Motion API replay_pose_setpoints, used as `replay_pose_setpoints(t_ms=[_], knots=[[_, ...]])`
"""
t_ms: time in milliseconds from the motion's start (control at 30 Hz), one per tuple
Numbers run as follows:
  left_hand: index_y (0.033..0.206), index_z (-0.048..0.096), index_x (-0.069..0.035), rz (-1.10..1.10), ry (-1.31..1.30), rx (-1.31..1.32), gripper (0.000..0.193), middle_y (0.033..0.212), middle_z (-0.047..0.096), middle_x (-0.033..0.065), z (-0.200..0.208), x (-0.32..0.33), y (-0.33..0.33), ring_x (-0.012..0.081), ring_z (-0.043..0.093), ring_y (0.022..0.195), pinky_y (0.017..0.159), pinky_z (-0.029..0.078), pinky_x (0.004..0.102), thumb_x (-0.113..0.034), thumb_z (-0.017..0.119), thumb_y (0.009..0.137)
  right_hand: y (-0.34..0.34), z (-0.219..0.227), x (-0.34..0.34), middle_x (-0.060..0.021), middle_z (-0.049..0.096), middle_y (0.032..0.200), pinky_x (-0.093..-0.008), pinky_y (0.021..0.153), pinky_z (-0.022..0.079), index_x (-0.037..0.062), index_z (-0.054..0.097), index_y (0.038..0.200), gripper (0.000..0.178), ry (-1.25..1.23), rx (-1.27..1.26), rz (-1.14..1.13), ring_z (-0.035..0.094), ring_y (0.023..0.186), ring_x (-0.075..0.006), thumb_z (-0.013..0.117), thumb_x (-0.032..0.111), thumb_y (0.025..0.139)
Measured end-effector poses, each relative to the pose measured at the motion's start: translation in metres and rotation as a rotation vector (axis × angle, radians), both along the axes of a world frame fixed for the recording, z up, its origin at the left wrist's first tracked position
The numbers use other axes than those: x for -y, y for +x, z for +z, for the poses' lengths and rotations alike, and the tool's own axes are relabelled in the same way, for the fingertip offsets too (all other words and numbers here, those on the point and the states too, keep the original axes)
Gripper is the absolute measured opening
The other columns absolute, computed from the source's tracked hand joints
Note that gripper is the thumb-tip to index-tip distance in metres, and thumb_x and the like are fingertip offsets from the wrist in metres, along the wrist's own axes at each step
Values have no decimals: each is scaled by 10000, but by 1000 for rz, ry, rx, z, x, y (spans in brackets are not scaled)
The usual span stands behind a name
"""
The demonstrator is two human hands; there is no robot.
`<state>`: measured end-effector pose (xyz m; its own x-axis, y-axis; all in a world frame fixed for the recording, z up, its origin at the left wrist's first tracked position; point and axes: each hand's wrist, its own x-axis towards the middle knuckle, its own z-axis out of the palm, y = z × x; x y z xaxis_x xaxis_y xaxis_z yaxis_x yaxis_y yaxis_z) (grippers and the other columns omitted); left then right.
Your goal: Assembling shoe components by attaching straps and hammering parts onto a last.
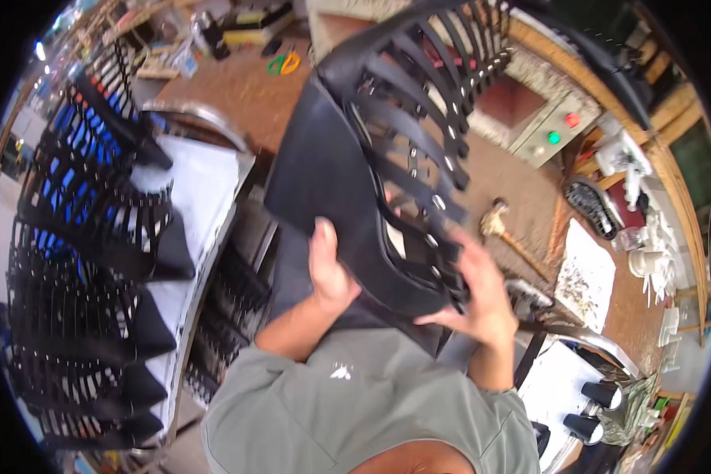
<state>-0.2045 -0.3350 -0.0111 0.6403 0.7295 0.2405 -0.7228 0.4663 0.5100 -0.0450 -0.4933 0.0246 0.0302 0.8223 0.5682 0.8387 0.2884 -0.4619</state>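
Held in front of my chest is a tall black platform boot [324, 166], tilted on its side, with a thick smooth wedge sole. Its open shaft of many black straps with small metal fasteners stretches up and away to the upper right. My left hand [329, 268] grips the lower side of the wedge, its thumb on the black surface and its other fingers mostly hidden. Around the toe end, my right hand [482, 292] is closed, with its fingers on the straps and its thumb at the sole's edge.
Similar strappy black boots [95, 340] stand on a white-topped rack [205, 182] at left. The brown worktable [221, 87] bears scissors [284, 63], a hammer [513, 241], a black shoe sole [591, 207], white paper [584, 272] and a machine with red and green buttons [557, 126]. Black heel-like pieces [583, 427] lie lower right.
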Motion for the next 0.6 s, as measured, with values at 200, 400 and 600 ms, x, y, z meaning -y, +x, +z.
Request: replay_pose_setpoints(t_ms=[200,400,600], knots=[[1456,245,27,-472,214,25,1218,1459,366,183,17,-64,-31,296,422,1315,1096,340,432,-786,621,629,74,5,44,-160,553,1266,-406,982,429,41,578,1145,632,-230,-207,5,526,1184,-336,768,27,542],[1380,350,21,-317,281,-286,795,1305,504,163,36,-56,-23,267,521,1208,1021,432,432,-123,717,690,92,18,28,-121,550,1244,-350,951,458,55,522,1206,571,-52,-328,-62,547,1151,-233,662,-108,677],[1241,522,21,-66,84,-310,486,1128,624,181,34,-32,-32,290,614,1040,951,474,427,-249,606,846,93,-84,-8,-81,642,975,-250,651,518,19,538,1147,242,338,-1166,-292,635,778,-130,573,27,907]])
